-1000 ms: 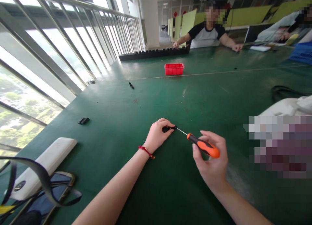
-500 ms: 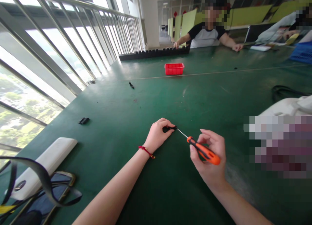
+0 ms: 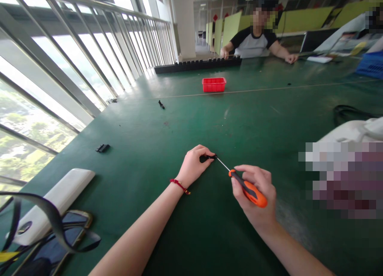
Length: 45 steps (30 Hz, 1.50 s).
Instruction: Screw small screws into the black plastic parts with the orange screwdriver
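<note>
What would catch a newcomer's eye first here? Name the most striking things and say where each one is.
The orange-handled screwdriver in the right hand stands out near the middle of the green table, its thin tip meeting a small black part pinched by the left hand. Farther back sits a bright red bin, with a long black strip beyond it.

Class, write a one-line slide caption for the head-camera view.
Left hand pins a small black part to the green table while the right hand aims an orange-handled screwdriver at it.
</note>
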Motion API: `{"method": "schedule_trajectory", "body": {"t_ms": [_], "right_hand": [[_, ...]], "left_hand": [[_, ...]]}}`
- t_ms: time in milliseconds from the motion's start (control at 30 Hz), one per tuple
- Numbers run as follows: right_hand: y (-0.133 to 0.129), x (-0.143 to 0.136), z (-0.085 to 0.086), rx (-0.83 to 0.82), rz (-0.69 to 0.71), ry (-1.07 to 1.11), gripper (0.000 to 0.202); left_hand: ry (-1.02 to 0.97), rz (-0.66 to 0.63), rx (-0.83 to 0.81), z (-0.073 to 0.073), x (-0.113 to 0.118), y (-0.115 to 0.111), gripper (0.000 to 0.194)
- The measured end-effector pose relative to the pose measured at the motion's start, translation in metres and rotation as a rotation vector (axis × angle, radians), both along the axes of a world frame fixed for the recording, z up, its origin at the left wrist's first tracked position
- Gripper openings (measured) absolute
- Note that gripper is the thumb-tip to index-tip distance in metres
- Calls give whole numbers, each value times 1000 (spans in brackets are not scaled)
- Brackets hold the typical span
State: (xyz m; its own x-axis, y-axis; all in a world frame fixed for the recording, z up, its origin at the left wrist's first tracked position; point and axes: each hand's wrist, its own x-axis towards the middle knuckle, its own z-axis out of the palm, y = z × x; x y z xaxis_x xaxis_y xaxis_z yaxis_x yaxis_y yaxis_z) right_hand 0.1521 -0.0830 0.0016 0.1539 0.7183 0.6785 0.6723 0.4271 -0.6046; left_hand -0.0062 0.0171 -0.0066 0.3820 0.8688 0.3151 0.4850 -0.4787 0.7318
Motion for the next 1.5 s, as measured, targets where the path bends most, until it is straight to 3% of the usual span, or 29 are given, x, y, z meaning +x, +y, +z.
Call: {"method": "schedule_trajectory", "body": {"t_ms": [100, 267, 467, 667, 867, 1067, 1200, 1300, 1500], "right_hand": [[0, 0, -2, -6, 1, 51, 11], [1, 1, -6, 35, -5, 189, 41], [0, -1, -1, -8, 20, 65, 15], [4, -1, -8, 30, 5, 250, 40], [5, -3, -7, -73, -14, 220, 15], [10, -2, -5, 40, 14, 359, 37], [8, -3, -4, -48, 13, 244, 14], [7, -5, -4, -73, 55, 209, 8], [8, -7, -4, 55, 88, 271, 35]], "left_hand": [[-2, 1, -1, 0, 0, 0, 11], [-6, 2, -6, 0, 0, 0, 11], [9, 0, 0, -1, 0, 1, 11], [31, 0, 21, -2, 0, 1, 11], [28, 17, 34, -2, 3, 2, 12], [28, 12, 47, -3, 3, 2, 10], [35, 1, 68, -5, 3, 4, 10], [42, 0, 95, -7, 3, 7, 10], [44, -11, 109, -8, 3, 7, 11]]}}
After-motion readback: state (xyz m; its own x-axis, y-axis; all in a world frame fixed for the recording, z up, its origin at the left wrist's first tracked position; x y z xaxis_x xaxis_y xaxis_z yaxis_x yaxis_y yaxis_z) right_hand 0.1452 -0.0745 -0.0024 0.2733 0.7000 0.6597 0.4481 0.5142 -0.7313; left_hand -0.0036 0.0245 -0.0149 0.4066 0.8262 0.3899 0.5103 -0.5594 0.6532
